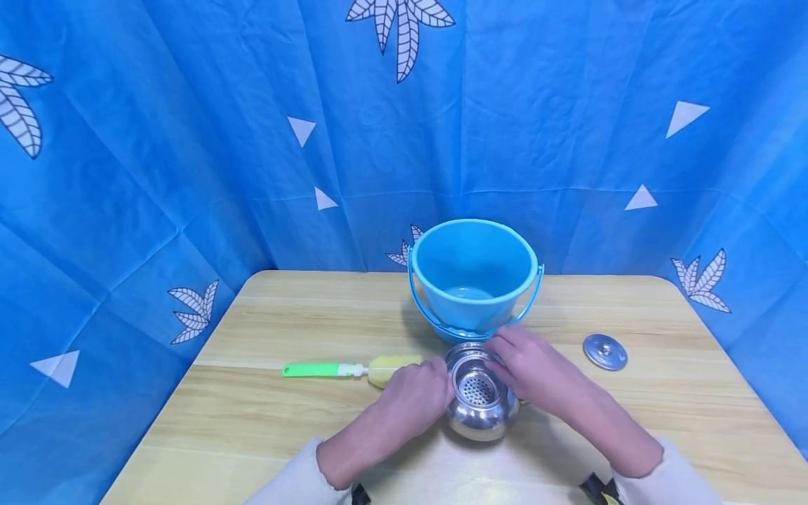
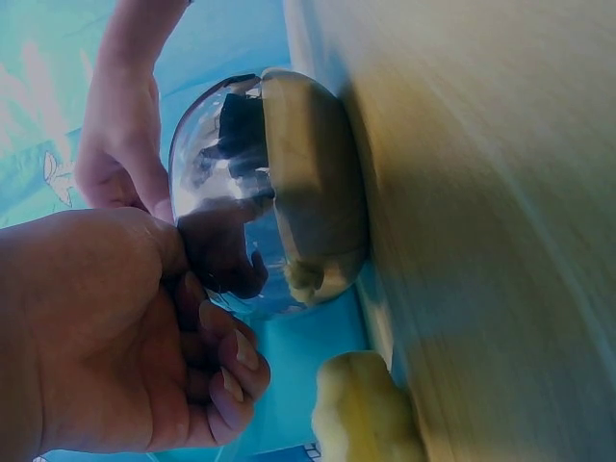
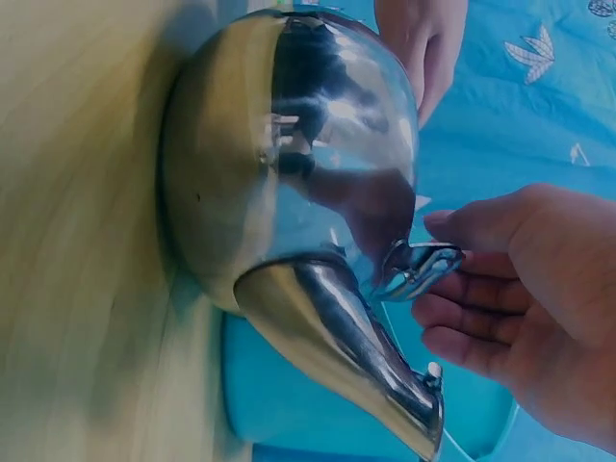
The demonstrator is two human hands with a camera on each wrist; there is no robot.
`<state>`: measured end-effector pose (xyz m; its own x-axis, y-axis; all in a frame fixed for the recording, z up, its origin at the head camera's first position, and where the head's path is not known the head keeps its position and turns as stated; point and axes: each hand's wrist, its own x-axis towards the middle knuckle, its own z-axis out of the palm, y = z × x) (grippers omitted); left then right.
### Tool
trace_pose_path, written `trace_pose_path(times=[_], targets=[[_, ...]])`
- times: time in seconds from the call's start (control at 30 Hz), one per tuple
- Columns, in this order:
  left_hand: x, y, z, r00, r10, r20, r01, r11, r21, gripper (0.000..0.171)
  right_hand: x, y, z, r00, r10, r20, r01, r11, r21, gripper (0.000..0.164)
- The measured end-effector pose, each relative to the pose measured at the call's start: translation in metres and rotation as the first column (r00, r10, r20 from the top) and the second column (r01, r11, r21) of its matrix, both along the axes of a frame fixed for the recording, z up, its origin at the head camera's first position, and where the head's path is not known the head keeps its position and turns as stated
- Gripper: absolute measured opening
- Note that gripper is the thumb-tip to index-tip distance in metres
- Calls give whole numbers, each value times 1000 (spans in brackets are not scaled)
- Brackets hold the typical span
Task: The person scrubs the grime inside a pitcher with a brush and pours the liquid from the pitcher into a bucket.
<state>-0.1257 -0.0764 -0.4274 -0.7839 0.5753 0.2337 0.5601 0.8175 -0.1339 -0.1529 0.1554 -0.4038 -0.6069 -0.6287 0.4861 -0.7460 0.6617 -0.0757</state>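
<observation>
In the head view, the pot [image 1: 482, 422] stands on the table [image 1: 246, 428] just below and right of the frame's centre, with a perforated strainer [image 1: 477, 390] in its mouth. The left hand [image 1: 413, 394] is at the left of the pot's rim; in the left wrist view its fingers [image 2: 226, 385] are curled and close together, the thumb side against the pot, though one cannot tell whether they pinch anything. The right hand [image 1: 530, 366] reaches over the rim's upper right. In the right wrist view, its thumb and bent fingers [image 3: 472, 348] lie about a metal lug [image 3: 416, 271] on the pot, slightly apart from each other; whether they clamp on it cannot be told. The spout [image 3: 337, 351] slants toward the bottom of that view. Back in the head view, a blue bucket [image 1: 470, 317] stands directly above the pot, its rim uppermost and its handle [image 1: 432, 318] hanging down in front. A brush [image 1: 325, 369] lies left of the pot, green grip leftward, its yellow head partly behind the left hand. A round, knobbed lid [image 1: 606, 352] lies well apart at right. A blue curtain [image 1: 536, 105] with leaves and white triangles fills the upper frame.
</observation>
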Motion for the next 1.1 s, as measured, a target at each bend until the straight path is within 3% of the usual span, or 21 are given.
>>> trace_pose_path(times=[0.13, 0.63, 0.83, 1.1], targets=[[0, -1, 0, 1000, -5, -14, 4, 1000, -5, 32, 1, -4, 0, 1000, -6, 17, 6, 1000, 23, 26], [1, 0, 0, 1000, -8, -22, 8, 1000, 20, 34, 0, -14, -7, 998, 26, -65, -22, 998, 66, 18], [1, -1, 0, 997, -19, -70, 18, 1000, -12, 34, -2, -16, -7, 992, 26, -121, -9, 990, 139, 25], [0, 0, 0, 999, -11, -32, 11, 1000, -18, 34, -4, -18, -9, 983, 19, -182, 20, 978, 206, 29]])
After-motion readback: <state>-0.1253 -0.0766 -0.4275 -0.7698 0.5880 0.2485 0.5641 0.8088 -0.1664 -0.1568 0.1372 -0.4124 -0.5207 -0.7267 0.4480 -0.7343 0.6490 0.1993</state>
